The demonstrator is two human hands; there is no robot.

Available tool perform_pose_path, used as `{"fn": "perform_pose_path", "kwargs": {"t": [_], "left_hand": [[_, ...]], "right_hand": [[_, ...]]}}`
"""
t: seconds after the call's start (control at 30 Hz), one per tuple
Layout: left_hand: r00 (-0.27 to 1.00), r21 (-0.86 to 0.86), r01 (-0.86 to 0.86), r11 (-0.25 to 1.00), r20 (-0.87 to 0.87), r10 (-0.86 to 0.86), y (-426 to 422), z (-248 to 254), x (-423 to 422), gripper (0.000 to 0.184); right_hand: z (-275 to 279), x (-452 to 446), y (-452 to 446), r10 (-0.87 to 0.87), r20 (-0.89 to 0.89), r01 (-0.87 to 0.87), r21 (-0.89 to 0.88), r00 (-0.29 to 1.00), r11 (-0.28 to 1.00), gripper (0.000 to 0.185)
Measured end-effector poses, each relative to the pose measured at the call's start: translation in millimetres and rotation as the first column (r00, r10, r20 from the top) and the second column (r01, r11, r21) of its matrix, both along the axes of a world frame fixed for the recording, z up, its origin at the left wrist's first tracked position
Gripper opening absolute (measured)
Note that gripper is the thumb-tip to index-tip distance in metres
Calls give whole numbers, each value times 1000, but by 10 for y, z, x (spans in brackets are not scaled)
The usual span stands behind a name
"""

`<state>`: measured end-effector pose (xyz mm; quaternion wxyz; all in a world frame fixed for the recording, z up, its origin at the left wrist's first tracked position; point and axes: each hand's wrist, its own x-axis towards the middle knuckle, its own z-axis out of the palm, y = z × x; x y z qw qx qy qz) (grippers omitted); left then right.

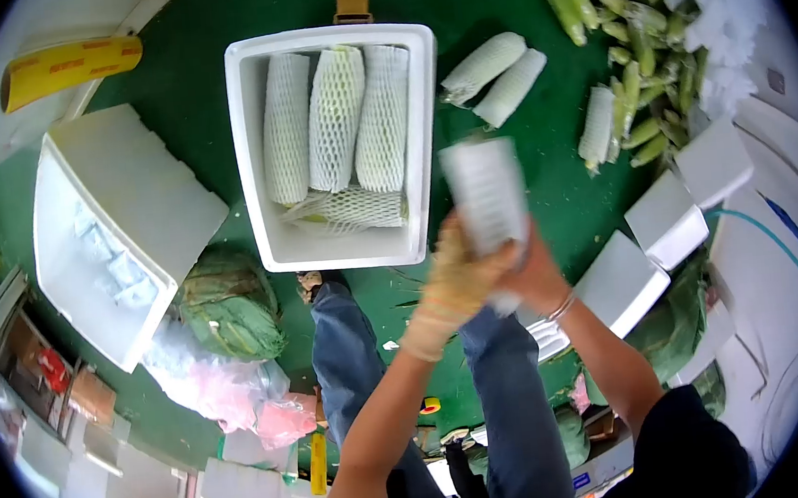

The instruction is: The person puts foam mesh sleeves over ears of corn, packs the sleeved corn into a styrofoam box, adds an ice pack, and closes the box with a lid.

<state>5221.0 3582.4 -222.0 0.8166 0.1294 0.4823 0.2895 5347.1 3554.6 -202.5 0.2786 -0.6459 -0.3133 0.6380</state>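
Both hands are around a white foam-net-wrapped ear of corn (491, 189), blurred by motion, to the right of a white foam box. My left hand (458, 272), in a pale yellowish glove, closes on its lower left side. My right hand (536, 275) is bare, with a band at the wrist, and grips the lower right side. In the foam box (245, 168), three netted ears (338, 122) lie side by side lengthwise. Another netted ear (362, 207) lies across the near end. Two netted ears (510, 87) rest on the green floor right of the box.
A pile of green-husked corn (642, 47) in clear plastic lies at the upper right, with one netted ear (595, 127) beside it. Left stands a foam box (64, 269) holding ice packs (126, 273), next to a green sack (230, 306). White foam boxes (615, 277) line the right.
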Motion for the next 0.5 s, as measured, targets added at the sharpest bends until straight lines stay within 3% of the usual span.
{"fn": "perform_pose_path", "kwargs": {"t": [0.03, 0.07, 0.1, 0.17, 0.2, 0.23, 0.27, 0.3, 0.37, 0.4, 0.43, 0.47, 0.5], "left_hand": [[838, 533, 418, 736, -539, -86, -277, -211, 140, 63], [888, 547, 380, 746, -443, -128, -57, -165, 210, 68], [766, 466, 509, 724, -630, -133, 127, 156, 89, 71], [786, 479, 403, 779, -618, -26, 285, 311, -410, 69], [731, 562, 340, 754, -663, 164, 271, 276, -752, 63], [478, 388, 566, 728, -873, 94, 413, 448, -1197, 57], [293, 343, 590, 731, -934, 202, 445, 471, -1631, 53], [152, 286, 637, 716, -957, 247, 521, 515, -2138, 48], [-60, 219, 553, 804, -952, 301, 532, 407, -3226, 40], [-30, 265, 420, 868, -952, 305, 585, 329, -3667, 41], [-141, 177, 462, 869, -953, 269, 622, 257, -4190, 38], [-344, -22, 394, 919, -931, 125, 710, 222, -4577, 36], [-381, -115, 429, 896, -922, 64, 780, 142, -4998, 39]], "right_hand": [[-191, 247, -95, -40, 307, 74, -100, 951, 992, 75], [-623, 519, -194, -151, 380, 222, -149, 912, 964, 66], [-1033, 790, -285, -265, 451, 376, -176, 853, 910, 58], [-2122, 1465, -585, -430, 527, 599, -200, 733, 775, 67], [-2631, 1793, -735, -335, 707, 571, -118, 623, 812, 74], [-2966, 2109, -812, -218, 786, 492, -123, 578, 862, 79], [-3247, 2407, -886, -71, 832, 339, -144, 550, 930, 86], [-3637, 2764, -1046, 92, 929, 292, -205, 359, 934, 96], [-4210, 3610, -1295, 379, 914, 265, -405, 146, 875, 94], [-3862, 3577, -1090, 551, 830, 319, -547, 88, 774, 83], [-3377, 3469, -911, 404, 902, 617, -406, 152, 674, 60], [-2737, 2878, -616, 391, 917, 581, -275, -83, 766, 50], [-2703, 3318, -981, 449, 892, 265, -424, -39, 866, 49]]}}
